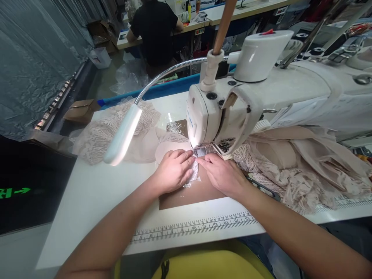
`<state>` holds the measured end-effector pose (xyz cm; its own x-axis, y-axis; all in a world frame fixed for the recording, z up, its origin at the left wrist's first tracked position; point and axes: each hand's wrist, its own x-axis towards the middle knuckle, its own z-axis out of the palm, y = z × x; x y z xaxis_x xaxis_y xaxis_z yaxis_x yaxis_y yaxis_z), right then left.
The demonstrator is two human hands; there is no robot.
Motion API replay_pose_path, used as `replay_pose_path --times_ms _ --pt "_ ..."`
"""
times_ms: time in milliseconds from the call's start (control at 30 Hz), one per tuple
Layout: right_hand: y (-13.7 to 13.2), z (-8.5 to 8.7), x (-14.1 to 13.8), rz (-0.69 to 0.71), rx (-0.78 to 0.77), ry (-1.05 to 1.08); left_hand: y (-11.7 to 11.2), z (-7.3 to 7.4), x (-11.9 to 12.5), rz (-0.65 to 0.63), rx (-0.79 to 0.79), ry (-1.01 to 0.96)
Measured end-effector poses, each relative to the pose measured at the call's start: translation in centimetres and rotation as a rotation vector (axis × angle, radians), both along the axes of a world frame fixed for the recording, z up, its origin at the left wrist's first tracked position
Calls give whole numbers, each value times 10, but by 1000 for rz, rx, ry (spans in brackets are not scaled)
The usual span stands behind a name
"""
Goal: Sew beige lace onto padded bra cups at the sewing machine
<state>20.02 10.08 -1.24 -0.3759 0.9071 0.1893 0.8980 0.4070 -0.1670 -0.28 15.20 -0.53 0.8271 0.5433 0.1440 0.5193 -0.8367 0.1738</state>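
At the sewing machine [203, 116], a piece of pale pink fabric [171, 147] lies under the lit needle area. My left hand [176, 170] rests on this fabric just left of the presser foot, its fingers lying over it and slightly apart. Close on the right, my right hand [222, 172] has its fingers bent and drawn together, the tips at the fabric's edge near the foot. What lies beneath those fingers is mostly hidden. A brown sheet [192, 195] covers the table surface below both hands.
Gathered lace fabric [95, 128] is heaped left of the machine, and more pink fabric [290, 155] lies at right. Scissors [264, 188] sit by my right forearm. A lamp [123, 135] hangs over the table. A ruler strip [197, 226] runs along the front. Ahead sits another person [154, 31].
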Motion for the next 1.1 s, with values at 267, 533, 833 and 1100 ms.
replay_pose_path --times_ms 267,533,833,1100 --pt "-2 -9 13 211 6 102 1 -1 -15 -102 -80 -141" --pt "-4 -5 16 397 14 118 2 -1 -17 -211 -108 -183" --pt "-5 -3 17 436 27 136 1 -1 -17 -267 -74 -129" --pt "-5 -9 18 408 81 231 -3 -1 -15 -250 -33 -70"
